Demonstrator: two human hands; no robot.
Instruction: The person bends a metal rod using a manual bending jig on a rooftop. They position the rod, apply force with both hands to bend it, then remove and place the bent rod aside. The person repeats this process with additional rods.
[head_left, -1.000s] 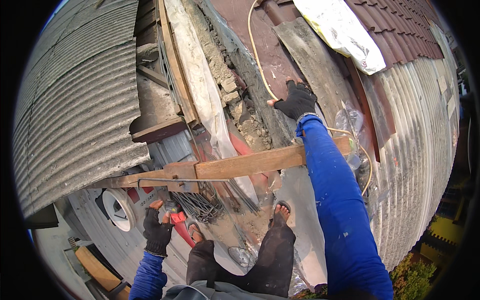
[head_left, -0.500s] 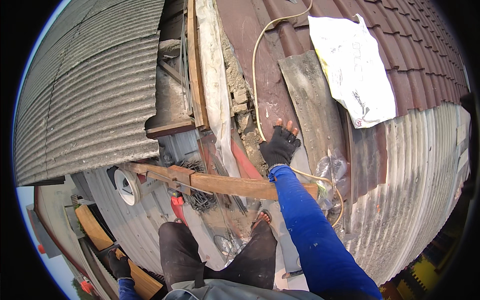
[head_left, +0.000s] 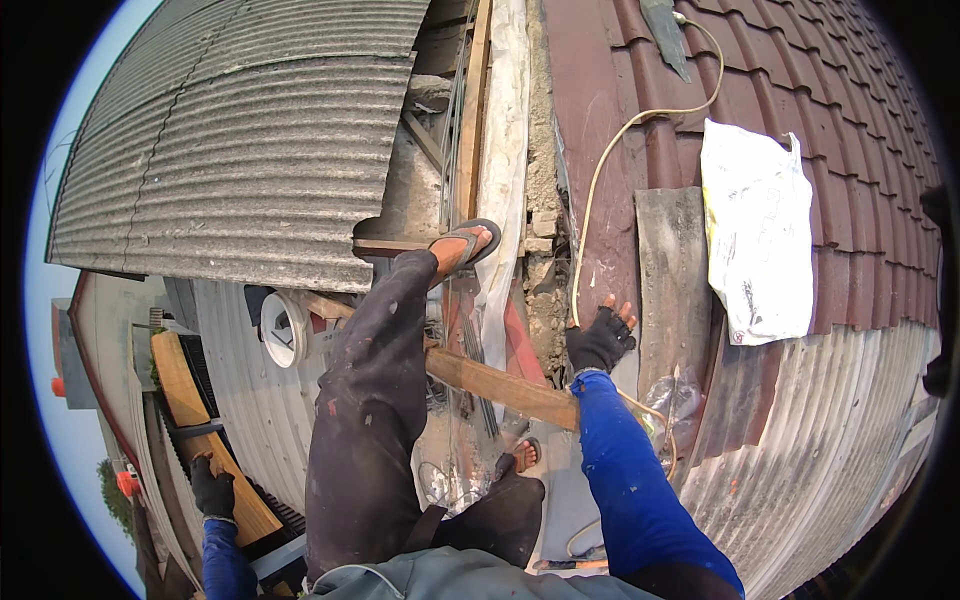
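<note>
My right hand (head_left: 601, 338), in a black fingerless glove, lies with fingers apart on maroon metal flashing (head_left: 590, 240), beside a cream hose (head_left: 626, 135) and a grey weathered strip (head_left: 665, 270). My left hand (head_left: 213, 488), also gloved, is at the far left with loosely bent, separated fingers, over or against a yellowish plank (head_left: 182, 380); contact is unclear. My left sandalled foot (head_left: 470, 243) is raised beside a narrow gap in the roof, across the wooden beam (head_left: 510, 393). My right foot (head_left: 525, 455) is lower, below that beam.
Corrugated grey sheeting (head_left: 230, 130) covers the upper left. Maroon tiles (head_left: 840, 180) and a white sack (head_left: 755, 230) lie at the right. A white bucket (head_left: 283, 330), metal rods (head_left: 462, 120) and rubble (head_left: 540, 240) are near my path. The roof edge falls away at the left.
My left leg has lifted up and forward over the beam. My left hand has moved outward to the plank. My right hand stays on the flashing as the view shifts.
</note>
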